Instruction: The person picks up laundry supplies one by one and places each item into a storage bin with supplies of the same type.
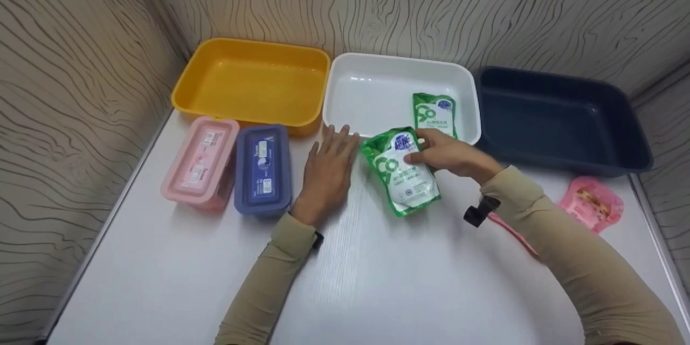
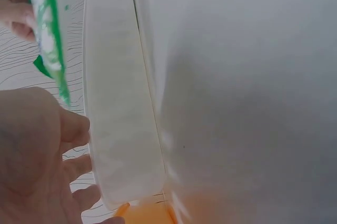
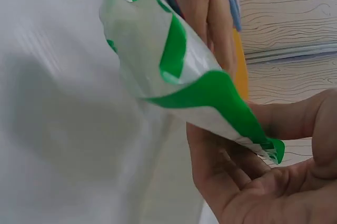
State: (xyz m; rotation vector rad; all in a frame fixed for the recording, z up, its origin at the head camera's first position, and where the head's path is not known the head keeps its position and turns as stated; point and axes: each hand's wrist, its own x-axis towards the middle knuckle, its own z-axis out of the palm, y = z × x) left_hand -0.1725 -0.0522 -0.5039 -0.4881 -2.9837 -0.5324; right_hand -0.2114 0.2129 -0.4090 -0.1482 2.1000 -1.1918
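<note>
My right hand [image 1: 455,153] pinches a green-and-white detergent pouch [image 1: 401,175] by its side, thumb on the printed face. The pouch hangs tilted in front of the white bin [image 1: 372,99]. In the right wrist view, the edge of the pouch [image 3: 210,95] runs between thumb and fingers. A matching pouch [image 1: 434,113] lies inside the white bin at its right end. My left hand [image 1: 329,172] has its fingers extended, fingertips right at the bin's front rim, holding nothing. The left wrist view shows these fingers [image 2: 79,168] spread beside the bin's outer wall.
A yellow bin [image 1: 248,86] stands left of the white one, a dark blue bin [image 1: 555,118] right of it. Pink [image 1: 202,161] and blue lidded boxes [image 1: 264,172] sit left of my left hand. By my right forearm lies a pink packet [image 1: 590,207] and a thin pink item [image 1: 515,234].
</note>
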